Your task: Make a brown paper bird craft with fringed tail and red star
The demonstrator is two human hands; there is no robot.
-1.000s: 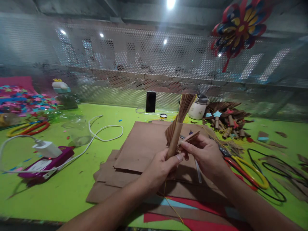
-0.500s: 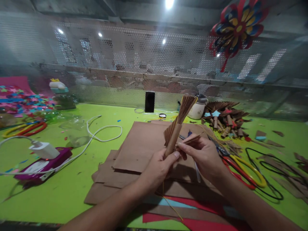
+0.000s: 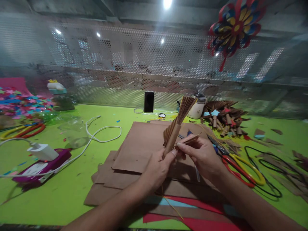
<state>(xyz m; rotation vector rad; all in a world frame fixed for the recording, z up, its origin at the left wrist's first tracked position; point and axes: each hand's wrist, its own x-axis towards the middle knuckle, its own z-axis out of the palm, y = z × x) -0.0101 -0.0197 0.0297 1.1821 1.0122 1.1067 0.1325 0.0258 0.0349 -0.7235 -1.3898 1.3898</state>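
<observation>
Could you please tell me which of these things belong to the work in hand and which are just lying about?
In hand: left hand gripping the brown paper tube with a pleated fan; right hand pinching a pleated paper piece.
Lying about: scissors, phone, charger, white jar, pile of paper pieces, brown sheets.

A ceiling lamp (image 3: 167, 3) is glaring white overhead, leaving the scene dim. The green tabletop (image 3: 60, 189) is catching soft shadows. Edges are bending and blurring.

Matt brown paper fan (image 3: 179, 120)
</observation>
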